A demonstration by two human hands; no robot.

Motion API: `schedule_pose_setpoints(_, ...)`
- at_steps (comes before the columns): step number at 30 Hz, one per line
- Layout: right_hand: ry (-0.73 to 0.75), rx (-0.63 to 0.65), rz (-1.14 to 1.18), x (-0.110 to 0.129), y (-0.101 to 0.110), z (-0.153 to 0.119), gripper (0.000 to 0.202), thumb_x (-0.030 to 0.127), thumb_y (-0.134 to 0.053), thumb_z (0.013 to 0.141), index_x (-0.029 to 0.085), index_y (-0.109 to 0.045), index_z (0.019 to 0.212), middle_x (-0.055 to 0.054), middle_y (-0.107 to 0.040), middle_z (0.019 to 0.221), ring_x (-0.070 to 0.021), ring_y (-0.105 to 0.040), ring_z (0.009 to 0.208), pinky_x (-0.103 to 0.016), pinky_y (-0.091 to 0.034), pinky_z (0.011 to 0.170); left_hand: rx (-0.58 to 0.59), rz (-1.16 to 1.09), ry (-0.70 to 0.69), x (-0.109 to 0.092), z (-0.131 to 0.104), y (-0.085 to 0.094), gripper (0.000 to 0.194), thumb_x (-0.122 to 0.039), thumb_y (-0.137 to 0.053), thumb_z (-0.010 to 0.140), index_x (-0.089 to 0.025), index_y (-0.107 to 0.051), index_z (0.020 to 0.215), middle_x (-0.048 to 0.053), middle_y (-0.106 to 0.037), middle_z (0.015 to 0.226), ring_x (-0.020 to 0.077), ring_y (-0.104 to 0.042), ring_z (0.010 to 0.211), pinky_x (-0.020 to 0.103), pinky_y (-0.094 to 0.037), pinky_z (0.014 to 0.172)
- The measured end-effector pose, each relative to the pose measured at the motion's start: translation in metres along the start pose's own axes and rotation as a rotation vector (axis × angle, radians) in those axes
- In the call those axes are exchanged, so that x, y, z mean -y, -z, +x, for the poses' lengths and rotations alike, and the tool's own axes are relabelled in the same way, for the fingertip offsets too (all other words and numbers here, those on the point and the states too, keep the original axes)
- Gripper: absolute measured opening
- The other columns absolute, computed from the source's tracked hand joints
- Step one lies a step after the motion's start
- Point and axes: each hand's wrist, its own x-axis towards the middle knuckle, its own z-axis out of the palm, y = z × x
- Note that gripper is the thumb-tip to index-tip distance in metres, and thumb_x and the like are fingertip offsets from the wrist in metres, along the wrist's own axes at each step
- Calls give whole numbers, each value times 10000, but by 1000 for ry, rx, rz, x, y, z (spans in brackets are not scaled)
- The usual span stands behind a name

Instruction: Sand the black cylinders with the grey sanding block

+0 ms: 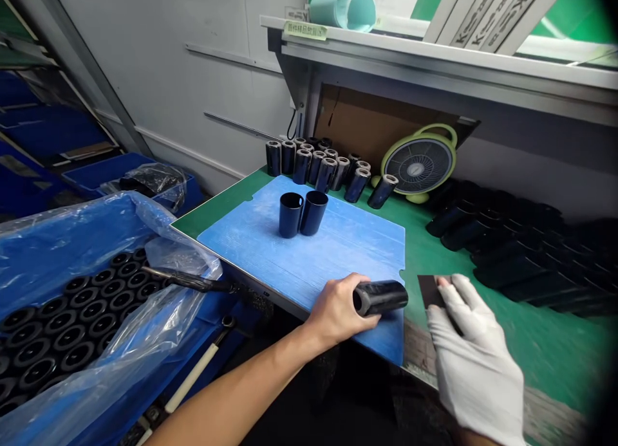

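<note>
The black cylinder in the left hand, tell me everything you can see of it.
The black cylinder looks smooth and glossy, with pale reflections; its material is unclear. It is tipped on its side, the left hand gripping it near one end, where a dark opening shows. It is over the blue mat; contact there cannot be told.

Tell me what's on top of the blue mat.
Two dark, open-topped cylinders stand side by side on the blue mat. The left hand holds a black cylinder over its near right part. What they cover there, and the mat under the standing pair, cannot be seen.
</note>
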Motion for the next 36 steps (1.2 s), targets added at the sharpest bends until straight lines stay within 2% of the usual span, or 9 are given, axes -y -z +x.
schedule_pose_setpoints(4,-10,156,-130,24,-24,-24,276,427,-534,955,230,-665,1098,-109,-665,1104,-194,-613,826,-300,-454,646,28,-14,8,0,0,1,357,-284,-752,752,-219,-707,1100,29,-790,965,224,-749,859,265,-567,747)
schedule_pose_setpoints(8,155,210,-227,39,-45,-20,280,320,-390,1001,233,-645,1078,-104,-637,1071,-191,-571,825,-306,-395,656,10,17,21,-2,1,3,264,-261,-686,813,-202,-708,1069,54,-794,946,234,-752,834,266,-559,701)
schedule_pose_setpoints(14,175,114,-305,36,-45,-17,227,345,-428,981,234,-623,1015,-75,-617,918,-174,-515,708,-294,-343,572,23,-10,-27,-2,-1,2,268,-246,-681,827,-207,-721,1089,61,-798,993,240,-752,882,278,-578,776)
schedule_pose_setpoints(17,182,171,-272,36,-46,-20,286,278,-354,988,234,-635,1019,-84,-615,983,-172,-533,762,-298,-371,624,11,-13,-4,-2,0,2,304,-254,-733,784,-201,-722,1083,65,-800,987,245,-752,876,276,-580,762)
schedule_pose_setpoints(20,211,151,-300,34,-48,-24,286,338,-410,953,259,-665,1055,-97,-637,1063,-192,-542,780,-295,-360,595,43,-53,-6,-1,3,3,250,-233,-677,821,-195,-732,1062,56,-799,988,229,-755,894,265,-575,780)
schedule_pose_setpoints(25,138,152,-246,37,-48,-23,351,359,-373,973,230,-683,1075,-102,-642,965,-183,-546,752,-282,-375,604,32,-6,-20,0,3,3,344,-244,-751,746,-177,-726,1082,60,-792,957,240,-752,862,270,-567,740)
schedule_pose_setpoints(29,87,167,-265,17,-41,-8,332,402,-413,967,255,-704,1032,-81,-655,997,-180,-559,752,-291,-346,586,54,-20,-69,0,-1,3,336,-228,-725,778,-201,-727,1113,45,-790,1026,224,-749,919,273,-568,819)
schedule_pose_setpoints(33,-18,88,-229,-23,-21,8,355,417,-414,988,231,-701,1085,-78,-659,1170,-180,-622,852,-303,-446,716,18,12,-56,-1,-2,1,530,-236,-840,653,-207,-705,1165,34,-781,1057,230,-744,951,292,-568,873)
schedule_pose_setpoints(36,-55,14,-132,-26,-13,-6,387,419,-452,982,207,-670,1222,-112,-577,1385,-244,-607,1143,-358,-460,964,6,27,-48,-1,-2,0,537,-249,-842,657,-210,-699,1173,35,-778,1059,231,-742,956,299,-572,877)
